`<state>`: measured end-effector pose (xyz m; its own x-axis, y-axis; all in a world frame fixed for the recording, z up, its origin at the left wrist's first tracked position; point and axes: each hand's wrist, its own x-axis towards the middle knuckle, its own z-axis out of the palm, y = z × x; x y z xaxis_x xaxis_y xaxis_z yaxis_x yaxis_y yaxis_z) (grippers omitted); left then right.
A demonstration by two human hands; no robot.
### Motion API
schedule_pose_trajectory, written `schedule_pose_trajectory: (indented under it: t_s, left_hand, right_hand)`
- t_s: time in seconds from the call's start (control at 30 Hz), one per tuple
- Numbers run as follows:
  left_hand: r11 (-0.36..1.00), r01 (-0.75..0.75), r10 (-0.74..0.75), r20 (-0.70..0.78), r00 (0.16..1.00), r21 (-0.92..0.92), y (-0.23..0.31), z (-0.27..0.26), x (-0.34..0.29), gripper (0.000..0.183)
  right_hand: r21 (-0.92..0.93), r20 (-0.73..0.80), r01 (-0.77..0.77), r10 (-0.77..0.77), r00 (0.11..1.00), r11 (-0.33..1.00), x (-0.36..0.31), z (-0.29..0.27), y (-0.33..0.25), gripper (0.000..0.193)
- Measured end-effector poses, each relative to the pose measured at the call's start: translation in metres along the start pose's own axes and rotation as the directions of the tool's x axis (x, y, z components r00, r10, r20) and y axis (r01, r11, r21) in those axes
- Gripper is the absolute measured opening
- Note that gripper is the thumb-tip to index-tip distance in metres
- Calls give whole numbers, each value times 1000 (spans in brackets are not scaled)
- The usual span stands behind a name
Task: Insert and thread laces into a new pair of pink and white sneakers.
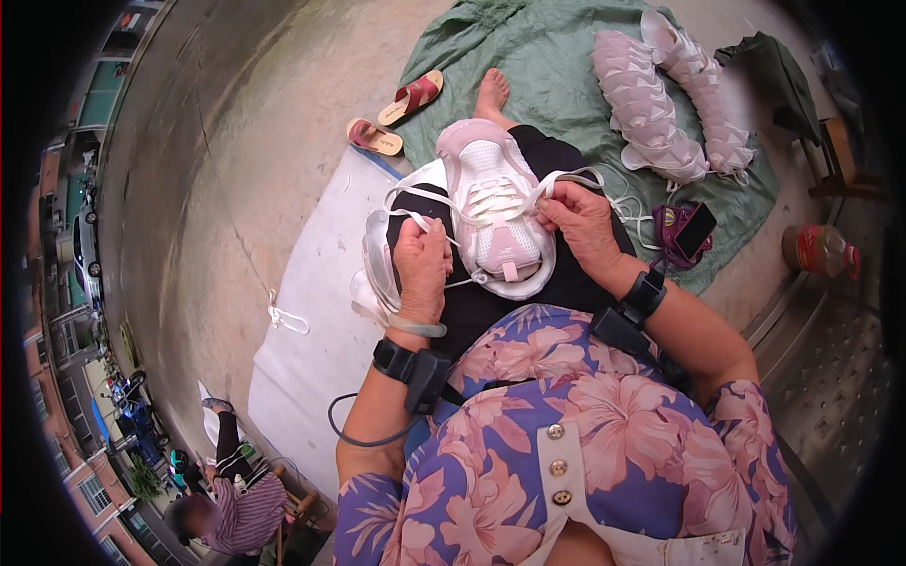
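Note:
A pink and white sneaker upper [495, 203] lies across my lap, toe pointing away, with white laces threaded over its tongue. My left hand [422, 264] is closed in a pinch on a white shoelace [412, 215] at the left of the upper. On the right edge of the upper, my right hand [578, 222] pinches another stretch of white lace [563, 176] that loops above the fingers. Beside my left hand, more pale pink and white shoe pieces [377, 269] are partly hidden by my wrist.
Two long stacks of nested uppers [644, 108] lie on a green tarp [566, 57]. Nearby are a purple bag [667, 234], a phone [696, 231] and an oil bottle [813, 250]. Red sandals [412, 97] and a white sheet [311, 349] with loose lace [286, 316] lie left. Another person [241, 509] sits lower left.

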<state>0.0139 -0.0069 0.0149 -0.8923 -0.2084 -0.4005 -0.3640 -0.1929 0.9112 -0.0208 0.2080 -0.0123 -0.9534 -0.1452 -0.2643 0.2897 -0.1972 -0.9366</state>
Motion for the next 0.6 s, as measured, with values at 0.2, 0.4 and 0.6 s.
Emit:
schedule_pose_trajectory:
  t_s: [0.2, 0.4, 0.6]
  left_hand:
    - [1000, 8, -8, -4, 1000, 25, -4, -2, -2, 10]
    - [1000, -7, 7, -6, 1000, 9, -8, -2, -4, 13]
    - [1000, -20, 20, 4, 1000, -12, -11, -5, -4, 12]
  right_hand:
    - [-61, -12, 52, -53, 999, 997, -2, -2, 4, 8]
    - [-102, -22, 85, -88, 996, 991, -3, -2, 4, 10]
    - [-164, -30, 130, -137, 990, 978, -5, -2, 4, 11]
